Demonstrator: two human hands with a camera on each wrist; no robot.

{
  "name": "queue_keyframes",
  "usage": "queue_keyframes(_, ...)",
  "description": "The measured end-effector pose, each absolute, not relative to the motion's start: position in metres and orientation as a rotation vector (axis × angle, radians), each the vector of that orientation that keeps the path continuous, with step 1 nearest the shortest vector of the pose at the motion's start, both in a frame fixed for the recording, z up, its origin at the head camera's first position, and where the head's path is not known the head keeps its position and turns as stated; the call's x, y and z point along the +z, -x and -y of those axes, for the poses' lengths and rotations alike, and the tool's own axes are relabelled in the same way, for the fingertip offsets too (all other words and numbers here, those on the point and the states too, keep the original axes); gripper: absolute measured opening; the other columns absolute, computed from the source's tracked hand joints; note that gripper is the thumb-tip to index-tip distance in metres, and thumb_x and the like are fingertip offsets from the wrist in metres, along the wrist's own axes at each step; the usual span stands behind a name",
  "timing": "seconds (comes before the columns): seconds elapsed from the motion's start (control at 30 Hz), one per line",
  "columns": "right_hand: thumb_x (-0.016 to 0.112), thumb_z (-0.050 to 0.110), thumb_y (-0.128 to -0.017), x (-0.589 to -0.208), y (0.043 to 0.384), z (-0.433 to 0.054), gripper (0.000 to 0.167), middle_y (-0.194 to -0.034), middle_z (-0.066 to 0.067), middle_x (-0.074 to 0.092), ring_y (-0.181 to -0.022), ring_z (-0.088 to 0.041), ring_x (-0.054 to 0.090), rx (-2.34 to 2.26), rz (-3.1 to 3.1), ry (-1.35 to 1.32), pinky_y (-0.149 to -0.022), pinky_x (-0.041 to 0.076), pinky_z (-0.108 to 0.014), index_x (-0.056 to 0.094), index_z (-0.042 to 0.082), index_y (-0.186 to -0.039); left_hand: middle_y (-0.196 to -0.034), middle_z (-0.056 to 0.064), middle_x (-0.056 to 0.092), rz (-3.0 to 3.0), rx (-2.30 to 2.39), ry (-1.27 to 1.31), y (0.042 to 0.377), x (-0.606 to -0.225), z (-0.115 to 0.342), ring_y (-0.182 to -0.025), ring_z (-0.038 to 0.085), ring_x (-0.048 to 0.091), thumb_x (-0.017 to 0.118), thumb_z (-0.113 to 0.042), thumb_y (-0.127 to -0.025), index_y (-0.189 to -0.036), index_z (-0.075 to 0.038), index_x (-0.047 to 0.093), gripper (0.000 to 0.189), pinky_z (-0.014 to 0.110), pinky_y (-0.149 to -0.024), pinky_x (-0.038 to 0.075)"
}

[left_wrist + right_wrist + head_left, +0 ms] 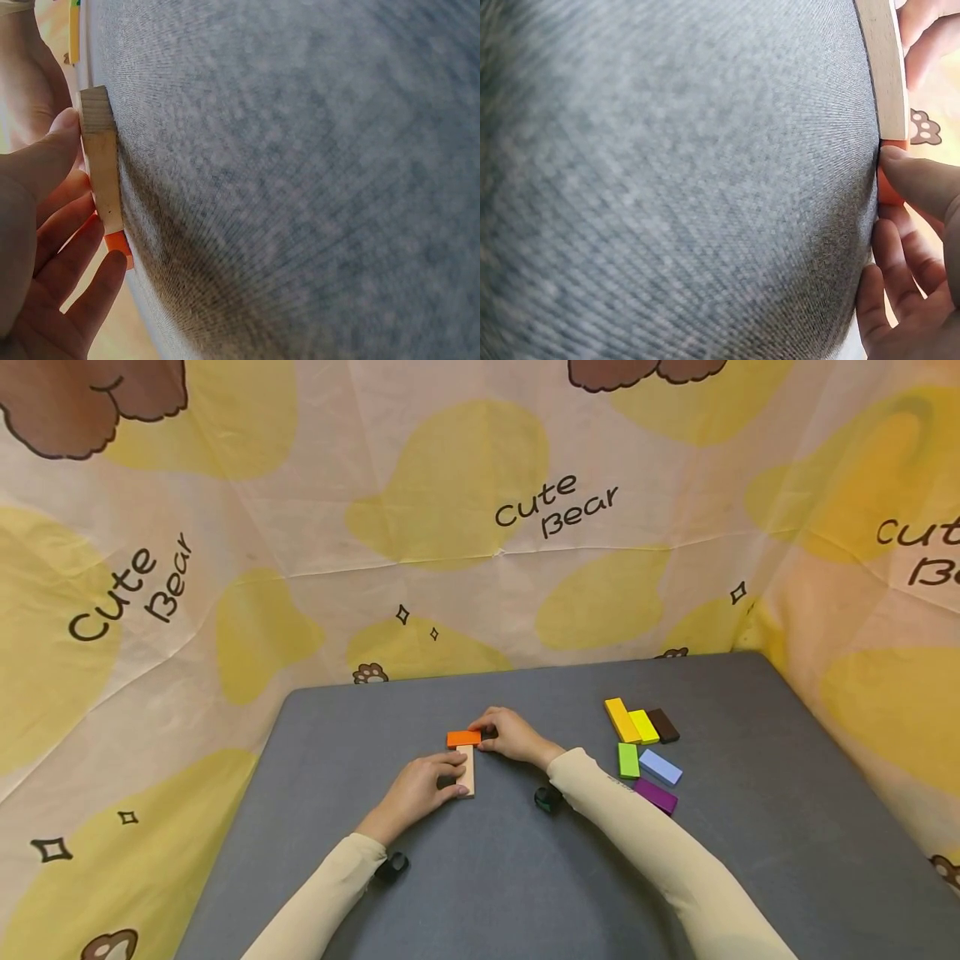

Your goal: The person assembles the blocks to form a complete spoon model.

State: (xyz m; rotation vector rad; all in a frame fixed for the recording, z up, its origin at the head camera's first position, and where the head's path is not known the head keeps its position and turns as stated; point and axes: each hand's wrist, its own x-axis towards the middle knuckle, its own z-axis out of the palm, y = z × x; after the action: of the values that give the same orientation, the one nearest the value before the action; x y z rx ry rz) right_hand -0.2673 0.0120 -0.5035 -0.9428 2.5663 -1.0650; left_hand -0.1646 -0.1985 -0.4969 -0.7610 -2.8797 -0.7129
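A plain wooden block (468,770) lies lengthwise on the grey table, its far end meeting the middle of a crosswise orange block (462,739). Together they form a T. My left hand (417,789) holds the wooden block from its left side, thumb at the near end and fingers farther along. In the left wrist view, the thumb lies against the wooden block (103,176) near its end. My right hand (516,737) pinches the orange block at its right end between thumb and fingers. The right wrist view shows the thumb on the orange block (891,184).
To the right lie several coloured blocks: orange-yellow (622,721), yellow (643,727), dark brown (663,725), green (628,761), light blue (661,767) and purple (656,796). The purple one is partly behind my right sleeve (637,818). A patterned cloth (450,527) rises behind the table (480,877).
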Motion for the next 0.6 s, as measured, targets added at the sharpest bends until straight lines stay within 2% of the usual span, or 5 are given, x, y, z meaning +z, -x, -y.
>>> queue_keyframes(0.37, 0.074, 0.017, -0.089, -0.504, 0.2691, -0.0117, 0.035, -0.108, -0.005, 0.065, -0.09, -0.016, 0.055, -1.016, -2.594, 0.996, -0.084, 0.049, -0.032, 0.069, 0.013, -0.123, -0.127, 0.003, 0.07, 2.872, -0.718, 0.757, 0.1653, -0.4977, 0.1981, -0.12, 0.023, 0.066, 0.079, -0.028, -0.083, -0.114, -0.006, 0.075, 0.038, 0.041, -0.099, 0.054)
queue_keyframes(0.6, 0.073, 0.016, -0.09, -0.5035, 0.2699, -0.0113, 0.036, -0.113, -0.006, 0.065, -0.094, -0.017, 0.057, -0.993, -2.587, 0.974, -0.088, 0.051, -0.035, 0.068, 0.014, -0.125, -0.127, 0.003, 0.07, 2.873, -0.728, 0.753, 0.1654, -0.498, 0.1978, -0.119, 0.023, 0.066, 0.08, -0.027, -0.083, -0.114, -0.006, 0.075, 0.037, 0.041, -0.099, 0.054)
